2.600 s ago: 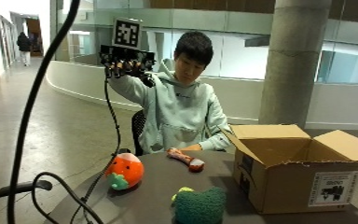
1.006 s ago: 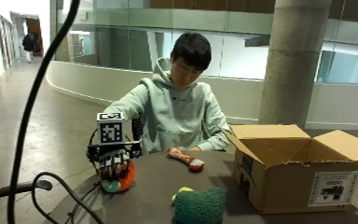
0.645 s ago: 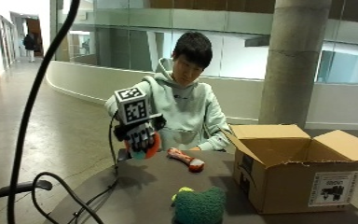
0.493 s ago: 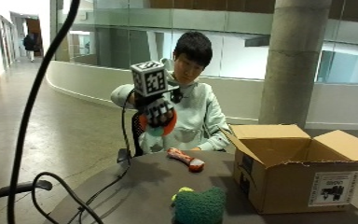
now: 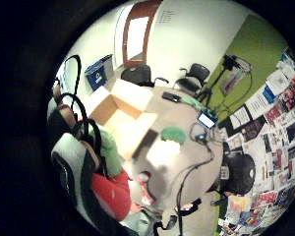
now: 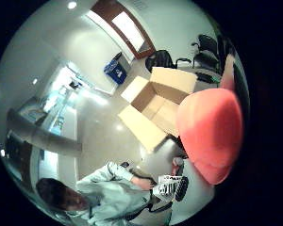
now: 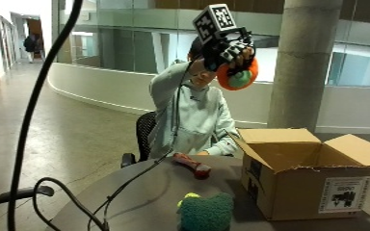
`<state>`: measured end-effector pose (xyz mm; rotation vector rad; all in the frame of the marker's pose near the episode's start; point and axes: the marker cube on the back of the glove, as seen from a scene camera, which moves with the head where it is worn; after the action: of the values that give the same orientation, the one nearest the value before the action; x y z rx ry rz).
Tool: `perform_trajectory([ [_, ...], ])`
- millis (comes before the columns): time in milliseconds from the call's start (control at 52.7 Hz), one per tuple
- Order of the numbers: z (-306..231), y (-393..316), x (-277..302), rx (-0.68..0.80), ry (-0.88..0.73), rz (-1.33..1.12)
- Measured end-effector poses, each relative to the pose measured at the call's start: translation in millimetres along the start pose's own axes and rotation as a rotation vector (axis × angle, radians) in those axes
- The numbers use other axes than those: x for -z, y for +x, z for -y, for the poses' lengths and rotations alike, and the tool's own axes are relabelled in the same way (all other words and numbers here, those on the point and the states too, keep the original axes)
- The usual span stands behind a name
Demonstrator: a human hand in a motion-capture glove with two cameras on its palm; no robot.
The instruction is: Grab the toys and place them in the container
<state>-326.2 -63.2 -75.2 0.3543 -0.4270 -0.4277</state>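
The fingers (image 7: pixel 241 50) of the black-gloved right hand (image 7: pixel 231 52) are curled around a round orange plush toy with a green patch (image 7: pixel 237 74), clasping it high in the upper centre of the outside view, at head height. A moment earlier this toy was at chest height above the left of the surface; it has since been raised, so the pick-up is done and the carry toward the container is judged under way. The open brown corrugated cardboard box (image 7: pixel 313 171), flaps spread, stands at lower right, well below and to the right of the toy. On the round grey surface (image 7: pixel 146 192) remain a pink-and-red bone-shaped toy (image 7: pixel 191 164), smooth-looking, and a shaggy green plush toy (image 7: pixel 204 211) at the bottom centre.
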Motion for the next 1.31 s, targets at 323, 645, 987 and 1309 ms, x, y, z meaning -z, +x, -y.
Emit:
perform_trajectory([
  [323, 46, -63, -90, 0.055, -0.204, 0.074],
  [645, 36, -51, -78, 0.069, -0.191, 0.042],
  [987, -5, 37, -43, -0.015, -0.142, -0.029],
  [1309, -47, 173, -94, -0.139, -0.386, -0.026],
])
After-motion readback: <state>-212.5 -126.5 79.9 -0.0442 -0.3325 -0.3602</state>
